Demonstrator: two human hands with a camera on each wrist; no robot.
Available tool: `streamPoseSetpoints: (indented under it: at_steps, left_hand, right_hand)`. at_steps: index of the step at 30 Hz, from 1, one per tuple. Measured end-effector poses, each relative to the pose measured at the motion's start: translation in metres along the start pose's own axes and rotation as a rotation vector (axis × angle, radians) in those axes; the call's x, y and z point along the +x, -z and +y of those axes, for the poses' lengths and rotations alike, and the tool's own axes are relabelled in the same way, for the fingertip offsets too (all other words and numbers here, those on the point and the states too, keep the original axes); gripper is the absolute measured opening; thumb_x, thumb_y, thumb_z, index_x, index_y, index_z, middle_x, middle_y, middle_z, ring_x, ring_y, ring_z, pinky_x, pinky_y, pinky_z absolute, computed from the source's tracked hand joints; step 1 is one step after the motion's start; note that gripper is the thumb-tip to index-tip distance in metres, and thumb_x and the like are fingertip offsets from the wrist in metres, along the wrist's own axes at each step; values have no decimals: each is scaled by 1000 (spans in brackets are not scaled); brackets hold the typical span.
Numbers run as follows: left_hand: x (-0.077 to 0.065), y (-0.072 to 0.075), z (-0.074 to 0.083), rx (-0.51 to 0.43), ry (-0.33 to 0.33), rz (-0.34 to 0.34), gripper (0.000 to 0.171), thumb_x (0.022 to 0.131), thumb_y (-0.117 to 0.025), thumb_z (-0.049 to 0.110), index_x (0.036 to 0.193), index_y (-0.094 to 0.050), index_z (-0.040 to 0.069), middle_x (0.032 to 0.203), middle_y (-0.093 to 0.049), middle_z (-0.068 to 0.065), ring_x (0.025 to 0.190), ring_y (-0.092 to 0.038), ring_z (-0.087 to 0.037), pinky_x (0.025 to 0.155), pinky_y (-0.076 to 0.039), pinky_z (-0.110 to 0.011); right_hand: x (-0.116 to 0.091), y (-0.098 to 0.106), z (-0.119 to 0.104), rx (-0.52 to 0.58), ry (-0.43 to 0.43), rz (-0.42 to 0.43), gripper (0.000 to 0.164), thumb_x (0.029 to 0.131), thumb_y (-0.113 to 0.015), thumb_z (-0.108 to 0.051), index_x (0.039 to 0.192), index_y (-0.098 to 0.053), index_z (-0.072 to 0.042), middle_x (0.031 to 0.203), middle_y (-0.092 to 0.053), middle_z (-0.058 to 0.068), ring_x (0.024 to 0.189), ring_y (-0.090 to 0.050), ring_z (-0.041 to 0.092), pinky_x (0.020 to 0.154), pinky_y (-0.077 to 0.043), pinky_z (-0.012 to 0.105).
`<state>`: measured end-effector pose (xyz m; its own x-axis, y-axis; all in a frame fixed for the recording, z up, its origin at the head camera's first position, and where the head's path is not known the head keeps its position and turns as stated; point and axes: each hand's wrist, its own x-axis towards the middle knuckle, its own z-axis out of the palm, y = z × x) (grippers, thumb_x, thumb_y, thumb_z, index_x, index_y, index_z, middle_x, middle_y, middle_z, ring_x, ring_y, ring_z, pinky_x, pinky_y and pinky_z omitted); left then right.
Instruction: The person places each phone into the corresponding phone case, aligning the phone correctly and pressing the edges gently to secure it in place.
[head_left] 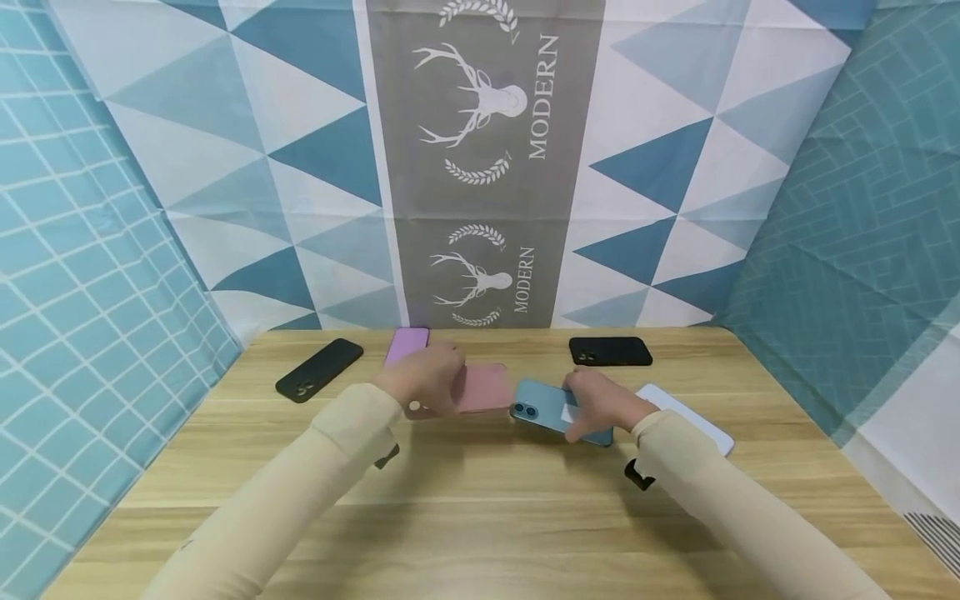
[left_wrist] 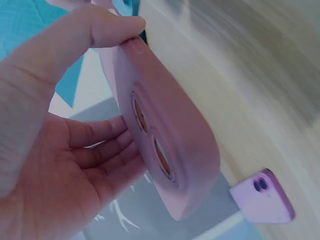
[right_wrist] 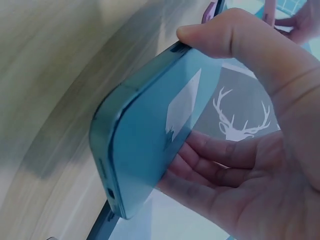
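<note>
My left hand grips a pink phone case by its long edges, thumb on one side and fingers on the other. Two camera holes show near one end of the pink case in the left wrist view. In my right hand is a blue phone, pinched across its width, its back with two lenses facing up. A white label sticks to the back of the blue phone in the right wrist view. Case and phone are held end to end, close together, over the table.
On the wooden table lie a purple phone behind my left hand, a black phone case at left, another black case at back right, and a white phone-shaped item partly behind my right wrist. Patterned cloth walls stand behind and beside.
</note>
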<state>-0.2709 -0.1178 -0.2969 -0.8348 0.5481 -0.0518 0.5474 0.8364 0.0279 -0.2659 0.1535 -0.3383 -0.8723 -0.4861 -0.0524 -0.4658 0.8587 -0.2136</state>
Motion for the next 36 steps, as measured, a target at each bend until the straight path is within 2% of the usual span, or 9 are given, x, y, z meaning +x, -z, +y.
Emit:
streamPoseSetpoints:
  at_steps: [5, 11, 17, 21, 26, 31, 36]
  left_hand:
    - [7, 2, 14, 54, -51, -10, 48, 63, -85, 33, 91, -59, 5, 89, -57, -4, 82, -50, -18, 77, -49, -30]
    - [19, 3, 31, 135, -112, -60, 50, 65, -83, 33, 100, -60, 5, 94, -57, -2, 84, -50, -15, 79, -51, -26]
    - [23, 7, 45, 149, -121, -69, 57, 65, -84, 34, 108, -60, 7, 101, -56, -3, 90, -50, -15, 80, -51, -25]
    - [23, 8, 49, 149, -115, -69, 61, 64, -84, 34, 112, -59, 7, 107, -55, -3, 95, -50, -15, 83, -51, -26]
    - [24, 8, 50, 164, -104, -76, 63, 63, -85, 34, 114, -59, 7, 110, -54, -3, 99, -49, -15, 85, -51, -27]
    - [24, 5, 47, 133, -121, -83, 66, 64, -85, 35, 118, -57, 8, 114, -54, -3, 103, -49, -15, 90, -51, -27]
    - [19, 6, 40, -8, -143, -69, 75, 67, -83, 35, 129, -52, 6, 125, -51, -6, 107, -50, -18, 93, -51, -29]
  right_hand:
    - [1, 3, -6, 22, 30, 5, 58, 63, -85, -22, 110, -64, 5, 99, -62, 12, 78, -50, 16, 66, -49, 25]
    - [3, 6, -11, 47, 67, 5, 59, 63, -84, -22, 111, -63, 4, 103, -61, 13, 80, -50, 15, 67, -49, 25]
    - [4, 12, -19, 43, 145, 30, 53, 61, -80, -20, 108, -64, 0, 96, -63, 8, 76, -48, 13, 64, -45, 23]
    - [4, 12, -23, 49, 142, 34, 51, 61, -80, -19, 106, -63, -2, 93, -61, 4, 76, -48, 12, 64, -45, 23]
    - [4, 12, -24, 55, 147, 32, 53, 62, -81, -19, 107, -61, 0, 95, -59, 5, 77, -47, 13, 64, -46, 23]
    - [3, 9, -23, 63, 161, 50, 54, 63, -82, -19, 109, -62, -1, 96, -59, 5, 78, -48, 11, 66, -47, 23]
    - [0, 8, -20, 62, 169, 78, 55, 62, -82, -22, 110, -63, -2, 97, -60, 3, 79, -49, 10, 66, -47, 21]
